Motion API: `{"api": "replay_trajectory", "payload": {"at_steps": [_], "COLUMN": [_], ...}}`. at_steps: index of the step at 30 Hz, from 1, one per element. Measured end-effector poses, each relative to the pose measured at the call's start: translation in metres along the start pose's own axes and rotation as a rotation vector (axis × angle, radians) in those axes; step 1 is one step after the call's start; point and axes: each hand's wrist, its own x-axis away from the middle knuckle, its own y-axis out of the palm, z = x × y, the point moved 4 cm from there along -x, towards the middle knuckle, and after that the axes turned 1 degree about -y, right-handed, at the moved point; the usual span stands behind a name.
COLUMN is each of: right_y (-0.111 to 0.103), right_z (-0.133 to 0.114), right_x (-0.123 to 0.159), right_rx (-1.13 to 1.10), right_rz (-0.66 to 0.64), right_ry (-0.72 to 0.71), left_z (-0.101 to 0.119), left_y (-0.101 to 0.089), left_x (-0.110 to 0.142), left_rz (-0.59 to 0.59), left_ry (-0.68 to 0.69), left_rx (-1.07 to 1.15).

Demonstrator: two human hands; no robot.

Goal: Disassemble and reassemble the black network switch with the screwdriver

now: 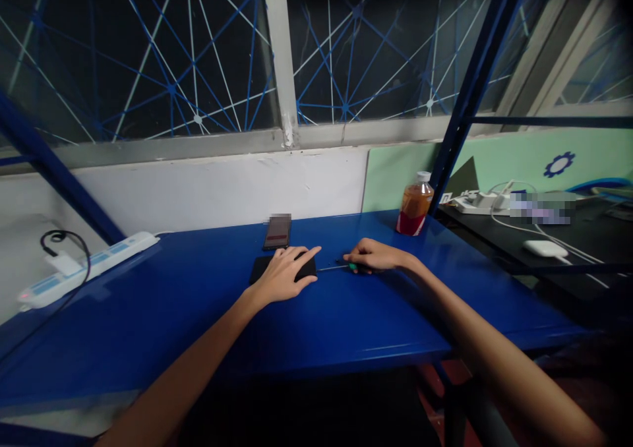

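The left hand (283, 274), with fingers spread, rests upon a flat black box (259, 268) on the glossy blue counter (148, 308); the right hand (372, 257) grips a green-handled screwdriver (353, 267), its thin shaft towards nine o'clock.

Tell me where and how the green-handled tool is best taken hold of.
Take the green-handled tool by its handle, coming from the person's right, as the right hand does. Its thin shaft points left toward the black case under the left hand, so the handle end faces right. The handle looks thicker than the shaft and probably grips more surely.
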Motion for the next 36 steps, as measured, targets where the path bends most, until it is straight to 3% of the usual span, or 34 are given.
{"api": "replay_trajectory", "payload": {"at_steps": [9,13,19,24,29,36], "right_y": [-0.004,-0.003,0.004,-0.002,-0.007,-0.007], "right_z": [-0.004,-0.001,-0.001,-0.005,-0.004,0.000], "right_x": [0.002,0.002,0.004,0.003,0.003,0.001], "right_rx": [0.155,0.114,-0.023,0.067,0.025,0.114], "right_rz": [0.017,0.004,-0.085,0.016,0.004,0.026], "right_ry": [-0.102,-0.130,-0.046,-0.126,-0.172,-0.122], "left_z": [-0.001,0.000,0.001,0.000,-0.001,0.001], "left_y": [0.001,0.001,0.000,0.000,0.001,0.000], "left_x": [0.001,0.001,0.000,0.000,0.000,0.000], "left_rz": [0.004,0.010,0.007,0.003,0.001,0.001], "left_ry": [0.001,0.002,0.006,0.002,0.006,0.012], "left_rx": [-0.006,-0.013,-0.021,-0.015,-0.010,-0.013]}}
